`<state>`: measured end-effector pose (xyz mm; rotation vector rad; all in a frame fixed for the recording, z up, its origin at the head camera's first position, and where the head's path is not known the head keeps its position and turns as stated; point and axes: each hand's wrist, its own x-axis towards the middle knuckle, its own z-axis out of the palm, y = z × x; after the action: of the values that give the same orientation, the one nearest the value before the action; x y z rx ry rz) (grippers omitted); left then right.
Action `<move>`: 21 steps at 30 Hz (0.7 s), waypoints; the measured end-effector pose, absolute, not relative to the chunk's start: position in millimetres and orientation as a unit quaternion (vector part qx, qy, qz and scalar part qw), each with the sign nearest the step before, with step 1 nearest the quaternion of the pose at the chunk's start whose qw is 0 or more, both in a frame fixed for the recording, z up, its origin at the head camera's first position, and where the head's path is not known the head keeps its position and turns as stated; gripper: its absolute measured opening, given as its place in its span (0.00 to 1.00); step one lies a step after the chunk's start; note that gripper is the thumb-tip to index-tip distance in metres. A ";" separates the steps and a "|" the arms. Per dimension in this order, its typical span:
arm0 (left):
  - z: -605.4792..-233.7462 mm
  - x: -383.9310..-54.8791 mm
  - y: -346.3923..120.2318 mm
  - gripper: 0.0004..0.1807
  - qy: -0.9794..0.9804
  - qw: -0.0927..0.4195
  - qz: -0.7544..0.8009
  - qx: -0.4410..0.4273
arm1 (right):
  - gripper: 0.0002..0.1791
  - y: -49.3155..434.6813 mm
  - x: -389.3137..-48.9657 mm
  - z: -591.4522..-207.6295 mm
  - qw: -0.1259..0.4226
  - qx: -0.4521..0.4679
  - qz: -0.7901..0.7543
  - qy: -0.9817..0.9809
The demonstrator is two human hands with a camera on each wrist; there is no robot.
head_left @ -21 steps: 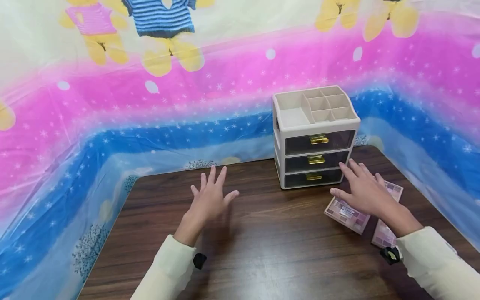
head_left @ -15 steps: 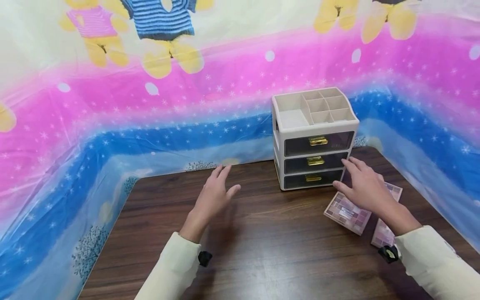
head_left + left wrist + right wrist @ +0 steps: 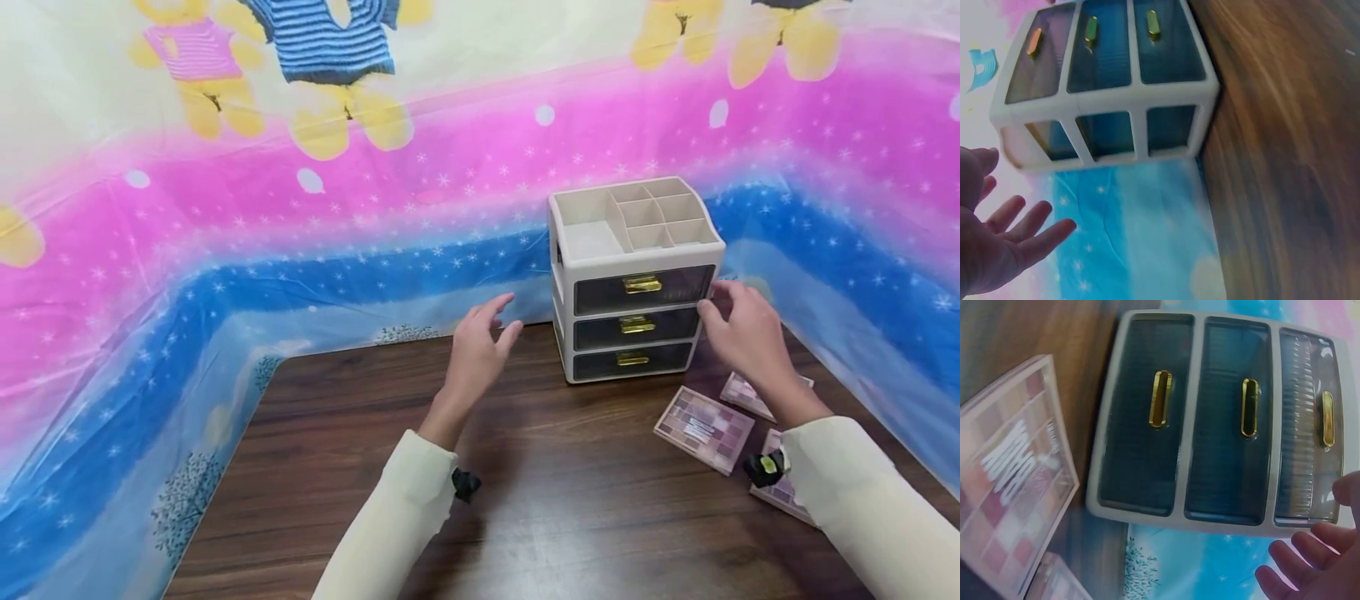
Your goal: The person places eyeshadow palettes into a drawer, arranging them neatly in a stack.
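Observation:
A white desktop drawer organizer point(image 3: 607, 293) with dark see-through drawers and gold handles stands upright at the table's back right. My right hand point(image 3: 748, 332) is at its right side, fingertips partly hidden behind the edge and thumb near the front corner. In the right wrist view, that hand's fingers point(image 3: 1297, 562) are loosely bent beside the top drawer. My left hand point(image 3: 480, 350) is in the air left of the organizer, with a gap between them. The left wrist view shows its fingers point(image 3: 1032, 225) spread apart, holding nothing, near the organizer's side point(image 3: 1110, 103).
Three eyeshadow palettes lie right of centre: one palette point(image 3: 705, 429) in front of the organizer, a second palette point(image 3: 746, 393) behind it, and a third palette point(image 3: 780, 498) partly under my right wrist. A printed cloth point(image 3: 360, 275) hangs behind the brown wooden table point(image 3: 337, 467).
My left hand has moved right and up toward the organizer, its fingers less spread. My right hand has risen from over the palettes to the organizer's right side, uncovering more of the palettes.

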<state>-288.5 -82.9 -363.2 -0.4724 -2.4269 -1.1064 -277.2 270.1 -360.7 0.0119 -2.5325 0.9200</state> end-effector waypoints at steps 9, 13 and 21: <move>-340.6 -305.7 -42.5 0.25 -0.855 0.203 -0.442 -0.183 | 0.29 266.5 -296.2 -351.5 0.212 -0.102 0.422 -0.876; -336.8 -313.7 -27.1 0.25 -0.846 0.203 -0.459 -0.180 | 0.32 267.1 -304.6 -350.7 0.187 -0.110 0.428 -0.877; -335.5 -325.2 -6.8 0.21 -0.832 0.223 -0.472 -0.187 | 0.32 267.8 -313.9 -358.4 0.158 -0.091 0.445 -0.877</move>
<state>-325.2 -6.8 -335.5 -0.5153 -2.2984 -1.3023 -313.9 267.8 -358.4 -0.2594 -2.5090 1.2724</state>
